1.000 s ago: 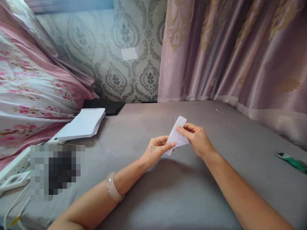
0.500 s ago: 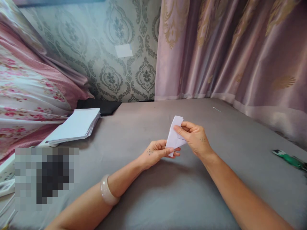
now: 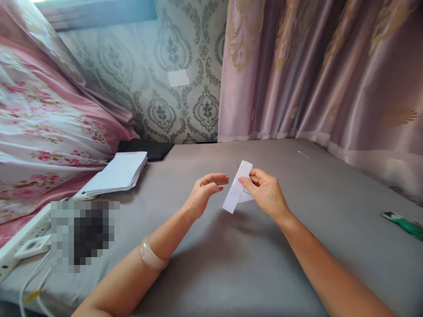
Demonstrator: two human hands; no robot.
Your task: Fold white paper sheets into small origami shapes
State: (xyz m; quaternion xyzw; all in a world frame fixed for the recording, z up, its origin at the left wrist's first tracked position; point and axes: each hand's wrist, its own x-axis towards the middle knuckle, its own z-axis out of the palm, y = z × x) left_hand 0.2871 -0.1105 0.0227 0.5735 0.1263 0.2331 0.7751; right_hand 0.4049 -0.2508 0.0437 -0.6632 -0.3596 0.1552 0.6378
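A folded piece of white paper (image 3: 235, 191) is held up at a slant over the grey surface, with a long flat strip on its left and a pointed flap at its lower right. My right hand (image 3: 266, 189) pinches it near the upper right edge, thumb in front and fingers behind. Just left of the paper, my left hand (image 3: 206, 191) is apart from it, fingers stretched out and thumb below them, holding nothing. A pale bangle (image 3: 152, 255) circles my left wrist.
A stack of white paper (image 3: 119, 171) lies at the left beside a black flat item (image 3: 155, 149). A white power strip (image 3: 28, 231) with cables runs along the left edge. At the right lies a green-handled tool (image 3: 405, 225); a thin white stick (image 3: 303, 154) rests farther back.
My left hand has let go of the paper's lower end and moved up and left, its fingers straightening. My right hand still grips the paper. The view has shifted slightly.
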